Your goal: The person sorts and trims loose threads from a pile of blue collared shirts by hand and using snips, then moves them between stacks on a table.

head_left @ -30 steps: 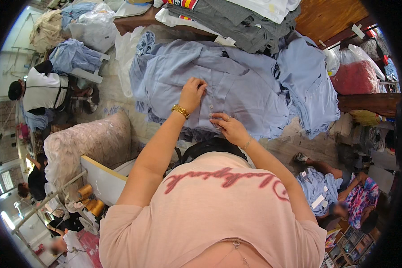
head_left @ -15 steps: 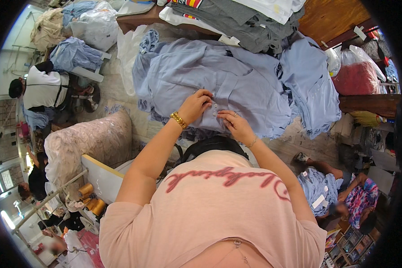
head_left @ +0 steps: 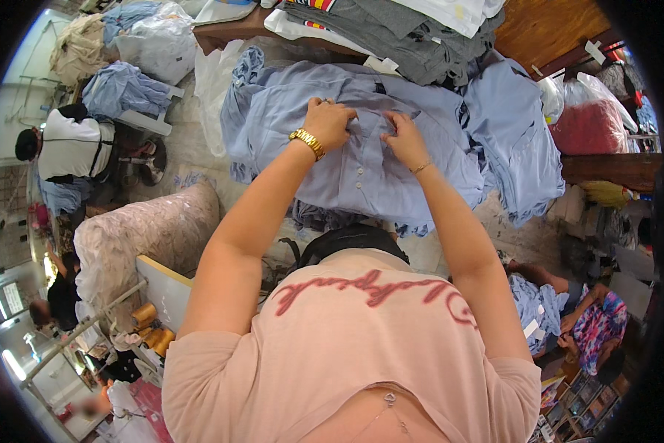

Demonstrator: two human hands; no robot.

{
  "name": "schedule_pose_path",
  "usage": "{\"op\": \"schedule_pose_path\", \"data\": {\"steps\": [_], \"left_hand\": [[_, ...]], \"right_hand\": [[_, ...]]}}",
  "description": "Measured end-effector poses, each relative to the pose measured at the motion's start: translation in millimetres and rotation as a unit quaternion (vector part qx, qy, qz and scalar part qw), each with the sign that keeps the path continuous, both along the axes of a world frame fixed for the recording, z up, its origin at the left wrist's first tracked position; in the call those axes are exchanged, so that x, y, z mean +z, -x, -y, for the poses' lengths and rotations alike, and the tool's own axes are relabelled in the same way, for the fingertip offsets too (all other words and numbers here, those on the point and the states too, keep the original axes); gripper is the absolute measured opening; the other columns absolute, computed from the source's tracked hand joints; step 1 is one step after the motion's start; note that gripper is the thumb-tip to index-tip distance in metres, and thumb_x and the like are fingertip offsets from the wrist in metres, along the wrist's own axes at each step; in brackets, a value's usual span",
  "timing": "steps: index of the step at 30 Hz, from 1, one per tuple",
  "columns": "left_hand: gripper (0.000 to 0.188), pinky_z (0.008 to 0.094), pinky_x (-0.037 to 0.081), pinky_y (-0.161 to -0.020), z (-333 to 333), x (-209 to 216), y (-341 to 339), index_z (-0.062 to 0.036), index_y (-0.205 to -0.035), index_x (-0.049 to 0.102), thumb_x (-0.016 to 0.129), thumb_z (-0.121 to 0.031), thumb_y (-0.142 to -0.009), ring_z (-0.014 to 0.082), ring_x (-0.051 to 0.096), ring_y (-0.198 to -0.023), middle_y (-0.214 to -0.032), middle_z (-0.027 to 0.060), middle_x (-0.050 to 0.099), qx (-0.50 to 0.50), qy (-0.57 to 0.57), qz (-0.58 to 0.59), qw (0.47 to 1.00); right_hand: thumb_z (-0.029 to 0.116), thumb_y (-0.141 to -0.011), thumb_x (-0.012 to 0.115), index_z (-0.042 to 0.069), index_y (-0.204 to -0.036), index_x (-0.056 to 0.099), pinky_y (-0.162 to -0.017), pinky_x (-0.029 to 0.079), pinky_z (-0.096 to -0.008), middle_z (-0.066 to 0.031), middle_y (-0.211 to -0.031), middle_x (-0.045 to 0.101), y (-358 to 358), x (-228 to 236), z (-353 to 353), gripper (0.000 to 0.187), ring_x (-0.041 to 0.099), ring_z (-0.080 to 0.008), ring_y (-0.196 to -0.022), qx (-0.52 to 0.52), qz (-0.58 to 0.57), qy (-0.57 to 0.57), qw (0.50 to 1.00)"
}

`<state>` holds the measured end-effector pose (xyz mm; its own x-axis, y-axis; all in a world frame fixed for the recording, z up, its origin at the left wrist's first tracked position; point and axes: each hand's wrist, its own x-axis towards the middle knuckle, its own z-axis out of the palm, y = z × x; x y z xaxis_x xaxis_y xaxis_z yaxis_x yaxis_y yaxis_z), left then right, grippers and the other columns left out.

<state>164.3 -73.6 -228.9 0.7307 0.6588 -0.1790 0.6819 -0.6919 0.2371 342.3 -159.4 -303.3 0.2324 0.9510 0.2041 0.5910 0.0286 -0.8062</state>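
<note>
A light blue shirt (head_left: 302,85) is spread in front of me on top of more blue cloth. Small pale buttons (head_left: 359,177) run down its front placket. My left hand (head_left: 330,124), with a gold watch (head_left: 308,144) at the wrist, is closed at the fingertips on the cloth just left of the placket. Across from it, my right hand (head_left: 406,140) touches the cloth on the other side, thumb and forefinger apart. A thin bracelet (head_left: 421,167) circles that wrist. The backs of the hands partly hide the fingertips.
Folded grey garments (head_left: 398,33) lie beyond the shirt. More blue garments (head_left: 509,140) are piled to the right. A large wrapped bundle (head_left: 144,229) stands at the left. One person (head_left: 73,144) sits at the far left; another (head_left: 594,325) sits at the lower right with blue cloth.
Both hands have moved away from me, from the buttons near the shirt's close edge to higher up the placket. The hands are farther apart, and the buttons are now uncovered.
</note>
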Motion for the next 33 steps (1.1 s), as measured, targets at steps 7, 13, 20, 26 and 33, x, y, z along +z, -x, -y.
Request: {"op": "schedule_pose_path", "data": {"steps": [7, 13, 20, 26, 33], "left_hand": [[0.029, 0.0339, 0.04, -0.079, 99, 1, 74, -0.0168, -0.084, 0.064, 0.067, -0.002, -0.059, 0.024, 0.048, -0.087, -0.092, 0.0068, 0.047, 0.09, -0.103, 0.246, 0.96], [0.024, 0.0294, 0.049, -0.072, 146, -8, 71, -0.0038, -0.103, 0.054, 0.059, -0.013, -0.081, 0.0182, 0.056, -0.083, -0.094, 0.0077, 0.056, 0.416, 0.641, 0.419, 0.491], [0.014, 0.0298, 0.048, -0.078, 142, -33, 32, -0.0032, -0.092, 0.053, 0.059, -0.013, -0.084, 0.0165, 0.057, -0.084, -0.088, 0.0062, 0.058, 0.457, 0.609, 0.524, 0.381], [0.013, 0.0294, 0.048, -0.076, 154, -22, 26, -0.0048, -0.092, 0.053, 0.059, -0.014, -0.084, 0.0144, 0.058, -0.081, -0.087, 0.0036, 0.058, 0.467, 0.571, 0.562, 0.374], [0.016, 0.0268, 0.047, -0.075, 159, -16, 25, -0.0061, -0.093, 0.055, 0.061, -0.018, -0.083, 0.0112, 0.057, -0.08, -0.084, 0.0014, 0.059, 0.471, 0.557, 0.549, 0.408]], "right_hand": [[0.005, -0.071, 0.064, 0.006, -0.085, 0.06, -0.057, 0.042, -0.0303, -0.0086, -0.078, 0.053, 0, 53, 75, 0.015, 0.053, -0.0204, -0.064, 0.096, 0.011, 0.092, 0.991], [0.005, -0.075, 0.061, 0.01, -0.088, 0.062, -0.052, 0.043, -0.0274, -0.0057, -0.075, 0.051, 29, 63, 133, 0.014, 0.051, -0.0182, -0.056, 0.118, -0.02, 0.069, 0.99], [0.01, -0.077, 0.062, 0.01, -0.087, 0.062, -0.055, 0.045, -0.0314, -0.0047, -0.079, 0.054, 39, 75, 145, 0.01, 0.054, -0.0224, -0.06, 0.22, 0.036, 0.025, 0.975], [0.012, -0.078, 0.061, 0.009, -0.087, 0.061, -0.057, 0.046, -0.0322, -0.0064, -0.084, 0.055, 36, 70, 131, 0.01, 0.057, -0.0232, -0.067, 0.132, -0.018, 0.03, 0.991], [0.018, -0.079, 0.06, 0.008, -0.088, 0.06, -0.058, 0.046, -0.0337, -0.0061, -0.087, 0.057, 54, 89, 102, 0.013, 0.059, -0.0246, -0.071, 0.112, 0.052, 0.019, 0.992]]}}
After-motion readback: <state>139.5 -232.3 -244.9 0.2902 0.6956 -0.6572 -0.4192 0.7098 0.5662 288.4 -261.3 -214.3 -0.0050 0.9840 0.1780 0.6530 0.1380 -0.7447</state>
